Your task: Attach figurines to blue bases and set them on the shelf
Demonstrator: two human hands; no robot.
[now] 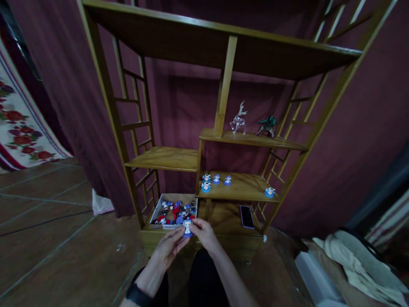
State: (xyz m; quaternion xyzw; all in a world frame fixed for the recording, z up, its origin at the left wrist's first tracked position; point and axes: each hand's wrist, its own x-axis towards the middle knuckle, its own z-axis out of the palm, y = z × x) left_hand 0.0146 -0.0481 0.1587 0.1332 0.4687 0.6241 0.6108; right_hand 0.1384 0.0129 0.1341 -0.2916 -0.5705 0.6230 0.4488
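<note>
Dark red curtain and backdrop close in a wooden shelf unit, whose open lattice sides rise from a tiled floor. Low in front of it, both hands meet around one small figure, white and bluish on a round purple base. It is just above the near edge of an open box on the bottom level. The left hand, with a dark band at its wrist, pinches it from one side near the base; the right hand closes its fingertips on the other side — a narrow, two-sided hold that probably keeps so small a piece steady and leaves its front uncovered. The box's low walls seem to keep the jumble of loose toys from spreading. On the shelf above and to the right, four little figures stand close together at the left end, while another figure stands well apart near the right end — perhaps spaced that way for show. A phone lies flat on the bottom level, and a clear deer and a greenish animal ornament stand higher up, where nothing crowds them.
</note>
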